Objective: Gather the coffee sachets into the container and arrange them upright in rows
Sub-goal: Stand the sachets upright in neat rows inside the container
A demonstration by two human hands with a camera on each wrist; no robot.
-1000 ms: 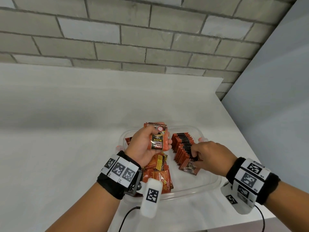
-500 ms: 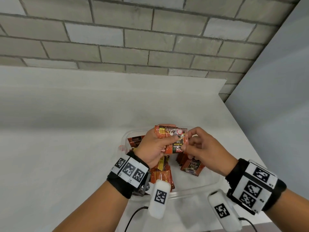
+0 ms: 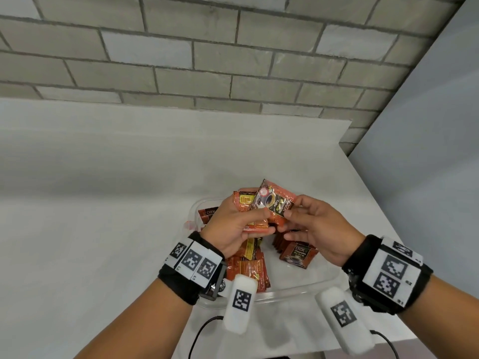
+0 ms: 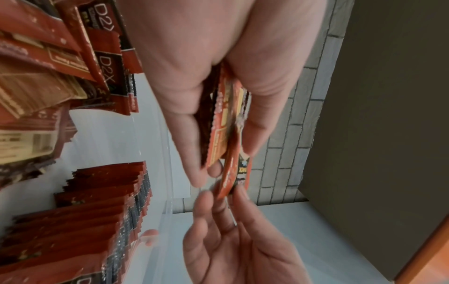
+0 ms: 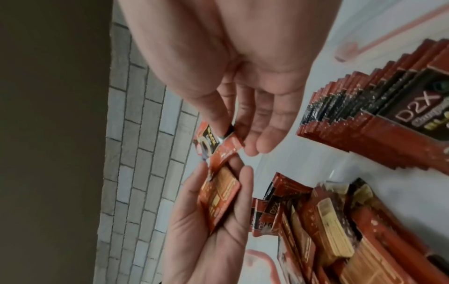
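Note:
Both hands hover over a clear plastic container. My left hand grips a small stack of orange-red coffee sachets, held edge-on in the left wrist view. My right hand pinches the corner of the top sachet between thumb and fingers, tilted away from the stack. A row of upright sachets stands in the container's right half, partly hidden under my right hand, with one sachet leaning at its front. Loose sachets lie piled on the left.
The container sits near the front right corner of a white table. A grey brick wall runs along the table's far edge, and a plain grey wall stands to the right. Cables trail from both wrist devices.
My right hand left the upright row, rose to the left hand's stack and took hold of the top sachet, which now tilts away. The left hand has lifted slightly with its stack.

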